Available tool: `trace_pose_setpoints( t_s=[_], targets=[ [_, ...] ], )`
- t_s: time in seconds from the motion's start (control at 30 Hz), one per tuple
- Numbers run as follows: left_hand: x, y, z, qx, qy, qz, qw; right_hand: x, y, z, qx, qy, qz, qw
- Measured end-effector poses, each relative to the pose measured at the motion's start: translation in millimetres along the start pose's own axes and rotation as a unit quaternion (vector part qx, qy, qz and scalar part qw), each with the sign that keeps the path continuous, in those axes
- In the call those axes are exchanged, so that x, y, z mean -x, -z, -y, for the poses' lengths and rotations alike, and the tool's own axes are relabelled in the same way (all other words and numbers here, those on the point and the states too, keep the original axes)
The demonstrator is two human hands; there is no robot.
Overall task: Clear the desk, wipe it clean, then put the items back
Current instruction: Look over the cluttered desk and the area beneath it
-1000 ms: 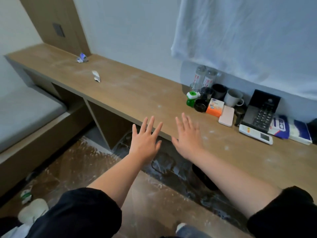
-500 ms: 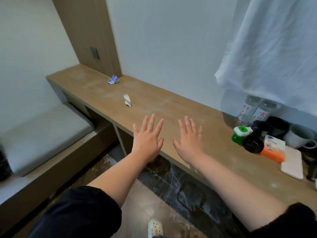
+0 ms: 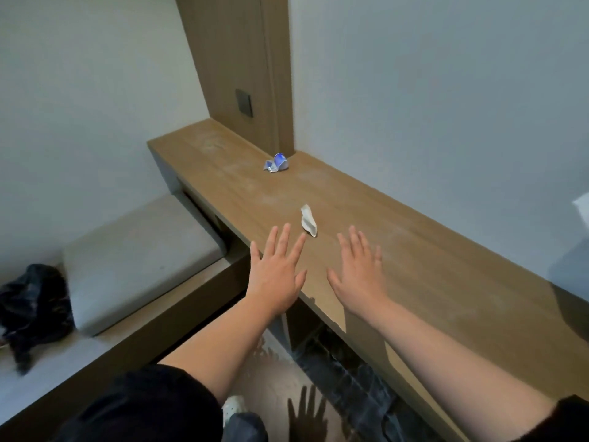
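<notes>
A long wooden desk [image 3: 430,250] with a dusty top runs from the far left corner to the right. On it lie a crumpled white scrap [image 3: 308,220] and, farther back, a crushed blue-and-white wrapper [image 3: 276,163]. My left hand [image 3: 276,271] hovers flat with fingers spread over the desk's front edge, just left of the white scrap. My right hand [image 3: 358,272] is spread the same way above the desk top, to the scrap's right. Both hands hold nothing.
A grey cushioned bench [image 3: 134,260] sits low at the left with a dark bag [image 3: 32,311] on it. A wooden wall panel [image 3: 239,65] with a dark switch plate [image 3: 244,103] rises behind the desk's far end. White cloth [image 3: 581,208] shows at the right edge.
My view has swung left along the desk: the cups, bottles and phone at the right have left the frame. Both hands, still spread, now sit near the white scrap.
</notes>
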State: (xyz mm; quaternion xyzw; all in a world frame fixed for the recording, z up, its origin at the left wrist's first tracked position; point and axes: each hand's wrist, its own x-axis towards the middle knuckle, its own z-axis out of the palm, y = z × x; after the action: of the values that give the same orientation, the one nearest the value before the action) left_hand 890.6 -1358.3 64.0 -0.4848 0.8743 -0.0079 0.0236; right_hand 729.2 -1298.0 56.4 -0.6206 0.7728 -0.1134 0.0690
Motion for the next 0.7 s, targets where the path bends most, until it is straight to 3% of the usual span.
trace_pose_setpoints(
  t_s=[0.23, 0.43, 0.6, 0.7],
  targets=[
    [-95, -28, 84, 0.007, -0.033, 0.006, 0.999, -120, -48, 36, 0.056, -0.022, 0.038, 0.997],
    [-185, -40, 173, -0.017, -0.096, 0.035, 0.995, -229, -92, 55, 0.062, -0.141, 0.103, 0.983],
    [-240, -50, 227, -0.001, -0.128, 0.060, 0.990, -265, -110, 61, 0.058, -0.260, 0.154, 0.952],
    [-265, -57, 236, 0.037, -0.125, 0.082, 0.988, -271, -116, 60, 0.086, -0.273, 0.162, 0.944]
  ],
)
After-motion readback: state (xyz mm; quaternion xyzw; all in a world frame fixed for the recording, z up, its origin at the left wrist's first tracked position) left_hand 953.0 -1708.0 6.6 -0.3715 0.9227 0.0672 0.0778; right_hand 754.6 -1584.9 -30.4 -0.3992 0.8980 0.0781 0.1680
